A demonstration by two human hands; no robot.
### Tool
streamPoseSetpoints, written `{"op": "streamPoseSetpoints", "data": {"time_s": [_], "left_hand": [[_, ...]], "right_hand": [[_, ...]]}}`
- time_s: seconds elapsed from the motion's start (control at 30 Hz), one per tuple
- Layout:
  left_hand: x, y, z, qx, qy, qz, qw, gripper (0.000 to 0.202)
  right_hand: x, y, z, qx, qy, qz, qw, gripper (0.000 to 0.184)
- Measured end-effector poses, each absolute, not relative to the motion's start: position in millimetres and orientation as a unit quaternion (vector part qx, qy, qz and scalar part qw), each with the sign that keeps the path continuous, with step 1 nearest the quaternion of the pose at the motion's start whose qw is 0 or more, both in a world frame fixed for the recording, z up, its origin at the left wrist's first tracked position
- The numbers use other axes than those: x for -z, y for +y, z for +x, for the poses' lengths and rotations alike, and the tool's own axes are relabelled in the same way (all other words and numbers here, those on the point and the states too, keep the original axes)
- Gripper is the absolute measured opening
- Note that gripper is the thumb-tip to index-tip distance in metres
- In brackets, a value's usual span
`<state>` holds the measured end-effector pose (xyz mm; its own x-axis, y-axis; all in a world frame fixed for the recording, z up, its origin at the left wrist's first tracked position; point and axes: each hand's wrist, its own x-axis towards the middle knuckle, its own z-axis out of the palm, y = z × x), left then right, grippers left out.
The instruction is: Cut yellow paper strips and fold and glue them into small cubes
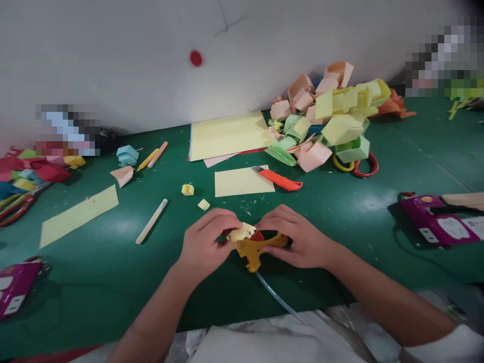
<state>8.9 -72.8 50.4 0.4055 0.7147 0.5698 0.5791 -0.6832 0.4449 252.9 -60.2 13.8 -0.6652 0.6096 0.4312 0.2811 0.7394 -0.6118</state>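
Observation:
My left hand [206, 241] pinches a small folded piece of pale yellow paper [242, 232] near the front of the green table [340, 212]. My right hand [293, 237] is wrapped round a yellow-orange tool, apparently a glue gun [257, 248], whose tip meets the paper. A clear tube or cord [278, 298] runs from the tool's base toward me. Both hands are closed and almost touch each other.
An orange utility knife [278, 178] lies beside a yellow sheet [242, 181]. A pile of folded paper shapes [333, 118] sits at the back right. Purple boxes [438, 221] [17, 285], a white stick [152, 221], paper scraps [188, 189] and scissors [17, 206] lie around.

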Motion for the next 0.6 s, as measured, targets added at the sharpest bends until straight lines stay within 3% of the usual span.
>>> {"op": "streamPoseSetpoints", "data": {"time_s": [0.1,0.27,0.6], "left_hand": [[-38.6,-77.7,17.6,-0.39,0.357,0.844,0.093,0.013],[-25.6,-85.5,26.2,-0.42,0.324,0.836,0.143,0.019],[-45.3,-83.2,16.4,-0.428,0.335,0.81,0.223,0.022]], "right_hand": [[-13.2,-65.1,243.5,-0.221,-0.855,-0.253,0.394,0.04],[-12.9,-71.3,231.9,-0.177,-0.831,-0.246,0.467,0.028],[-16.5,-72.4,247.3,-0.047,-0.815,-0.259,0.516,0.027]]}}
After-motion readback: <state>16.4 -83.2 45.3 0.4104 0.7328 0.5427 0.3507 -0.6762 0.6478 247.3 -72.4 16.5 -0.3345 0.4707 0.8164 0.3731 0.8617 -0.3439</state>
